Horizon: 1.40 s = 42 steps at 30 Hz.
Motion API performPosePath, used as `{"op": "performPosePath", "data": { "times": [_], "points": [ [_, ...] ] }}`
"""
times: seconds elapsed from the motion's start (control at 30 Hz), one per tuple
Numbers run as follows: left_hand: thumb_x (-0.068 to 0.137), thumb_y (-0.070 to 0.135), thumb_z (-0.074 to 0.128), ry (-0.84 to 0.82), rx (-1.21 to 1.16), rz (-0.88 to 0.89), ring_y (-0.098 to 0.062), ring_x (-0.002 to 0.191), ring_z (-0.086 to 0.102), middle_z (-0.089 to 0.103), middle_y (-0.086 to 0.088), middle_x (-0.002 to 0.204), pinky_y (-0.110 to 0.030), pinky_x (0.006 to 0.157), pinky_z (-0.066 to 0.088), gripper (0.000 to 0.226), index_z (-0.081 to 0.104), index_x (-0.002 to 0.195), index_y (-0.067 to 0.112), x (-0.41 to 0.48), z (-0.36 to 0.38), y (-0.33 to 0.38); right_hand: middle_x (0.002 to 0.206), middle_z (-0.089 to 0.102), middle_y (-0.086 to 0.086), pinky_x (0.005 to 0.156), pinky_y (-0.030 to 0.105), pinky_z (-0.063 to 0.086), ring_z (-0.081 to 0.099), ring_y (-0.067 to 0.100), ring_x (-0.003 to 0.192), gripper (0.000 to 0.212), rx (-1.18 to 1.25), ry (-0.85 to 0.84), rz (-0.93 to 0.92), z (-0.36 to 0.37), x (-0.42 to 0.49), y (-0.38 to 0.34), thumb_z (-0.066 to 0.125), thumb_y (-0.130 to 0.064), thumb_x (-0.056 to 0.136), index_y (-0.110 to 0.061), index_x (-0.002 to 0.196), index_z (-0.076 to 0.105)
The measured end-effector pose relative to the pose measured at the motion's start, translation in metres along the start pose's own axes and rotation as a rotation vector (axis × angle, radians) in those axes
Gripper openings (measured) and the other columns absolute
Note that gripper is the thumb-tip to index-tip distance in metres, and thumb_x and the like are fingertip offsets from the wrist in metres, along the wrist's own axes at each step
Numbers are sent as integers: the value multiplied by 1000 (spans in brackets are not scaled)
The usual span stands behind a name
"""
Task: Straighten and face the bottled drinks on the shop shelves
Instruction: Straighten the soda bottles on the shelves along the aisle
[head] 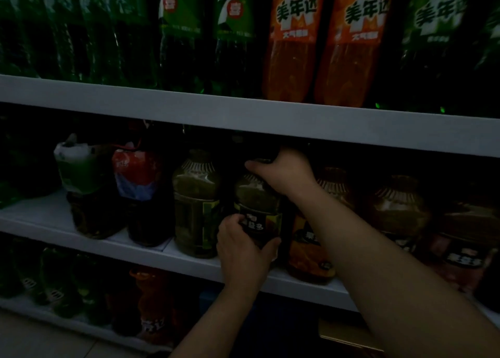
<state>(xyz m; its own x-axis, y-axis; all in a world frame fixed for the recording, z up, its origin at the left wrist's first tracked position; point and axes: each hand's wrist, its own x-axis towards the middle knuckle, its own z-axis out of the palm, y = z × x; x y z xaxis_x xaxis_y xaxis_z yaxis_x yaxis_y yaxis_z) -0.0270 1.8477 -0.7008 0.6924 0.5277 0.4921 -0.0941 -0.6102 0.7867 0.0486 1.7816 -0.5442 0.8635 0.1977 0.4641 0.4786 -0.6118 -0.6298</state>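
Plainly, the main risk is a twist that swings the greenish juice bottle (pixel 257 195) into the green bottle (pixel 196 203) just left of it or the orange bottle (pixel 308 254) touching its right side, tipping one off the front of the middle shelf (pixel 40 217). Its cap sits close under the shelf above (pixel 243 111), so lifting could jam it. The left hand (pixel 243 245) has its grip curled round the lower body; the right hand (pixel 282 172) has its grip wrapped over the neck. The bottle stands upright at frame centre, near the shelf's front lip, its dark label facing outward, hard to read in the dim light.
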Motion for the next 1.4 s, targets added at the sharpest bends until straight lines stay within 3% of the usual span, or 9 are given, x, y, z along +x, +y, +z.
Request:
{"op": "performPosePath", "data": {
  "times": [0.2,0.57,0.77,0.9,1.0,1.1,1.2,1.3,1.4],
  "points": [
    [70,37,80,-16,-53,128,-13,101,46,28,11,112,-24,78,40,59,30,100,32,-2,-1,-13,96,60,-12,77,26,46,57,11,93,41,237,-152,95,-15,2,7,79,-37,72,-30,108,60],
    [64,37,85,-118,-260,-160,-8,104,45,38,9,115,-23,85,42,87,26,128,33,4,7,-14,93,62,-13,66,23,46,60,9,89,25,463,-302,195,-22,-1,-1,76,-25,77,-37,89,57],
    [73,34,79,-237,-311,-76,4,101,49,45,21,112,-7,80,39,73,25,121,43,8,-12,-25,89,54,-13,71,23,42,55,13,91,36,119,2,63,-1,-20,-11,66,-39,82,-28,114,55],
    [78,19,74,49,-205,-12,-4,93,55,52,19,99,-6,72,39,50,41,105,46,22,-52,-47,103,51,6,80,20,35,47,18,97,32,-160,423,-458,29,-52,-29,56,-26,83,-12,112,56],
    [73,21,79,214,-80,-2,-10,101,47,46,6,108,-25,82,39,51,47,112,29,39,-75,-57,109,53,7,88,22,39,48,17,102,29,-21,166,-569,52,-42,-51,53,-19,86,-8,113,59],
    [70,34,81,94,-67,-68,-10,114,41,43,-2,126,-29,94,40,70,45,127,16,51,-77,-57,119,53,5,90,28,41,50,21,109,43,92,-130,-206,66,-7,-78,55,-27,88,-16,128,48],
    [69,44,80,38,-7,-120,-15,123,38,33,1,137,-28,102,35,82,38,135,19,53,-73,-53,109,57,0,80,27,43,56,22,100,31,180,-379,88,75,24,-88,59,-33,87,-22,116,55],
    [71,46,79,2,11,-129,-16,130,34,24,7,143,-31,107,34,89,32,142,19,51,-71,-54,116,62,3,89,36,50,60,20,98,29,392,-469,213,81,36,-80,66,-31,86,-25,113,58],
    [71,48,78,-23,15,-109,-15,134,32,21,10,148,-36,110,35,93,28,145,21,48,-71,-57,113,59,-3,80,26,44,56,12,94,45,339,-424,116,86,37,-72,68,-37,84,-24,125,55]
  ]
}}
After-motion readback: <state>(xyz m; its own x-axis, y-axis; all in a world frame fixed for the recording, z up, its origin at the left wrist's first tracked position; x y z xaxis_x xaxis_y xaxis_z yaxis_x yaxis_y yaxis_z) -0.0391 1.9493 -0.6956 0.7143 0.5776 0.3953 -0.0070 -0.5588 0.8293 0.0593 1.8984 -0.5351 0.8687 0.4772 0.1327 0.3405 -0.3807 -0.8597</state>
